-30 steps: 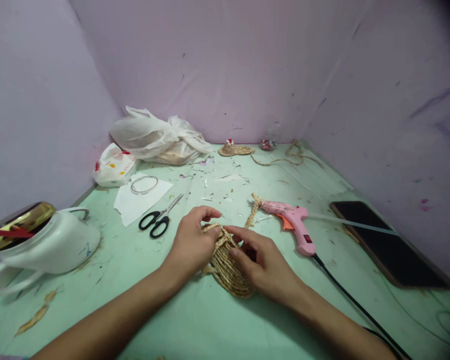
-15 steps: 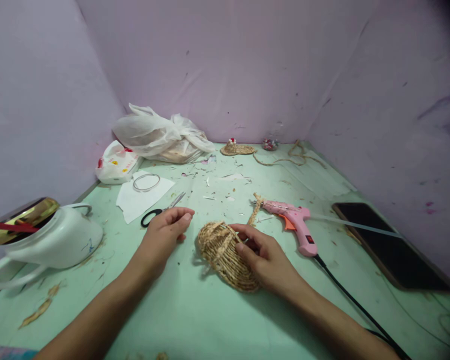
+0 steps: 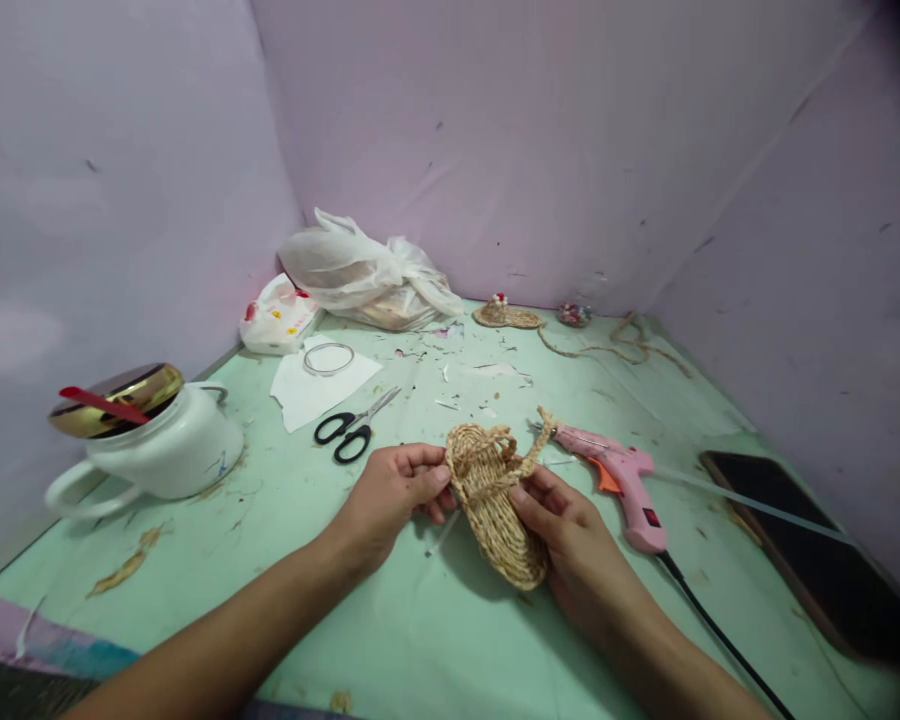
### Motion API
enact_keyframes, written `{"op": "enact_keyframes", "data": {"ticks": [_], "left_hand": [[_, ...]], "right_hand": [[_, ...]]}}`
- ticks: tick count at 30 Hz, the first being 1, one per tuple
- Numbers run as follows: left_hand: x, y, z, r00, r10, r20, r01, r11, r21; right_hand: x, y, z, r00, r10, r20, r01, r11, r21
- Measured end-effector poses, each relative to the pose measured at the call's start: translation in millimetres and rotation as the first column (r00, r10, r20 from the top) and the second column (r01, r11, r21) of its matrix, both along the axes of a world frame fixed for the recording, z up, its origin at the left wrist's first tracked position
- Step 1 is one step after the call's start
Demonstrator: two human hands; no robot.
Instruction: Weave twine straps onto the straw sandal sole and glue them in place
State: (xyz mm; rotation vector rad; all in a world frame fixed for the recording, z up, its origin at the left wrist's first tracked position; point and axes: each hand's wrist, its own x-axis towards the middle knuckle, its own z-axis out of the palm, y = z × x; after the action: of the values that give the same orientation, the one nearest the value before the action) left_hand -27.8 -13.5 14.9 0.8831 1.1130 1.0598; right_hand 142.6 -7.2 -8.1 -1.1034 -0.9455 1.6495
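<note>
A small woven straw sandal [image 3: 495,505] with a braided strap is held a little above the green tabletop [image 3: 390,640], near its middle. My left hand [image 3: 390,490] pinches the sandal's left edge with curled fingers. My right hand [image 3: 570,535] grips its right side and underside, thumb on the rim. Both hands are closed on it. A loose braided straw end sticks up at the sandal's far side, close to the glue gun's tip.
A pink glue gun [image 3: 619,480] with a black cord lies right of the sandal, a dark phone [image 3: 817,550] beyond it. Black scissors [image 3: 349,432], white paper with a ring [image 3: 328,360], plastic bags [image 3: 367,275] and a white pot with gold lid [image 3: 150,435] sit left. Straw rope [image 3: 615,345] lies far back.
My left hand had let go and drifted left; now it is back on the sandal's left edge. The sandal is turned sole-down and lifted. The camera has shifted left.
</note>
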Motion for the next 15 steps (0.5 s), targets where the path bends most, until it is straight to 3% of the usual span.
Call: {"op": "enact_keyframes", "data": {"ticks": [7, 15], "left_hand": [[7, -5, 0.1, 0.995, 0.087, 0.045, -0.088, 0.996, 0.023], [21, -6, -5.2, 0.949, 0.141, -0.282, -0.136, 0.990, 0.038]], "right_hand": [[-4, 0, -3.5, 0.990, -0.137, 0.021, 0.137, 0.990, -0.015], [-6, -4, -5.7, 0.974, -0.208, 0.087, 0.199, 0.975, 0.100]]}}
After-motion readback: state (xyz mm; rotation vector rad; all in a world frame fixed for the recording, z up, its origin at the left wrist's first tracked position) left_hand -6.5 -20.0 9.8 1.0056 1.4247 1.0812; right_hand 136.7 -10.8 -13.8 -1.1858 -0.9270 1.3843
